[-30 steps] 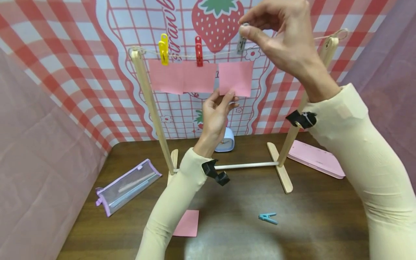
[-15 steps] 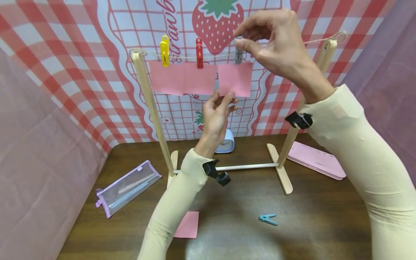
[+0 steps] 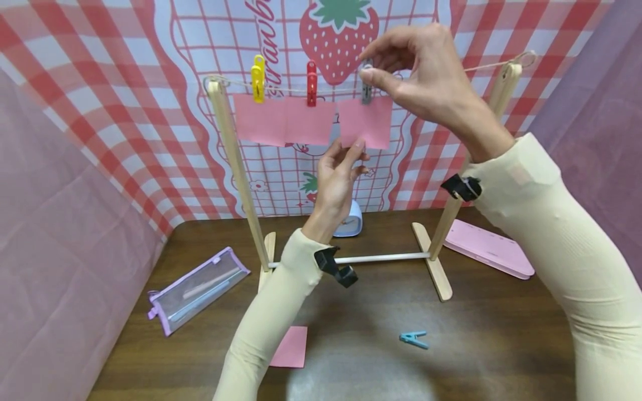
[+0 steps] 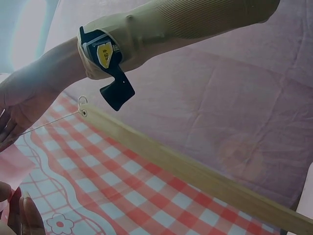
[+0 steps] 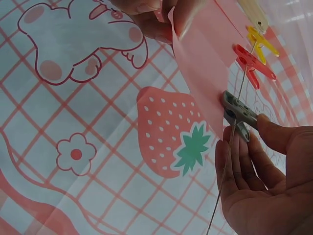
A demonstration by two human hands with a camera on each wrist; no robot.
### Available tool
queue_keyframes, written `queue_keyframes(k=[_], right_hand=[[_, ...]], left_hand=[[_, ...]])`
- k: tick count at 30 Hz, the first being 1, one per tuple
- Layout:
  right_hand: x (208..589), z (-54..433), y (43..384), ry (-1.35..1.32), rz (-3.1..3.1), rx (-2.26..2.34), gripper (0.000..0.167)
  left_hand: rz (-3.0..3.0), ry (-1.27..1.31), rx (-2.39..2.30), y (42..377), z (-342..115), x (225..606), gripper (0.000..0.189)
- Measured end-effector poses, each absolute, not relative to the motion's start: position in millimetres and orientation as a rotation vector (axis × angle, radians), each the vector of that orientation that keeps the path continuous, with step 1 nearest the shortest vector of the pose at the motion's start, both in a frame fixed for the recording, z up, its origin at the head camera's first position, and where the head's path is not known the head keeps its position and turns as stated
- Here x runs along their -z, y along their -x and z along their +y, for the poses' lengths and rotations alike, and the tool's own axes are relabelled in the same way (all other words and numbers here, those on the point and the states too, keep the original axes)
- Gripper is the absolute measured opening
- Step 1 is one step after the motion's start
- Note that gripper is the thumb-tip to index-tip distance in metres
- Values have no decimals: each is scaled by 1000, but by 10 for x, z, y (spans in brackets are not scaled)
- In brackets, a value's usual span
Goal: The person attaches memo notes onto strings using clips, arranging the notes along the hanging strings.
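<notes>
My right hand pinches a grey clothespin between thumb and fingers at the string. In the right wrist view the grey clothespin has its tip at the edge of a pink paper square. My left hand holds that pink paper square by its lower edge between thumb and fingers. To its left, a yellow clothespin and a red clothespin hold two more pink squares on the string.
The string spans a wooden stand. A teal clothespin and a pink square lie on the table. A mesh pencil pouch lies left, a pink case right, and a small clock stands behind.
My right hand has come down and slightly left with the grey clothespin, from above the paper to its upper edge. My left hand still holds the paper in nearly the same place.
</notes>
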State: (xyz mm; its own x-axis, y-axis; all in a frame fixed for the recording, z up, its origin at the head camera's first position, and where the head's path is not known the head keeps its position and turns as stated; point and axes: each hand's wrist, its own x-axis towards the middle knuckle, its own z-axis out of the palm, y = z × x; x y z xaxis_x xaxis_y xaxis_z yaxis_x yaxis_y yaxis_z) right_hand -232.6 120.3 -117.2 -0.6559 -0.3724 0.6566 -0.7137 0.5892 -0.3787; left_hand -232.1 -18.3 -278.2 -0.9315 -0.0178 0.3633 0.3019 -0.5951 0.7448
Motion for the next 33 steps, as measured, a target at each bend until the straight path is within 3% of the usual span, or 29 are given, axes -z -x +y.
queue_keyframes(k=[6,22,33], right_hand=[[1187,1196,2296,-865,-2312,-827,31],[1195,1287,2299,-860,-2281,-799,33],[1198,1308,2271,-827,-2348,-833,44]], left_hand=[[-1310,483,2610,2316,-179,2777,27],[-1274,477,2647,2278,-130,2746,27],[-1261,503,2668,2259,-154,2761,27]])
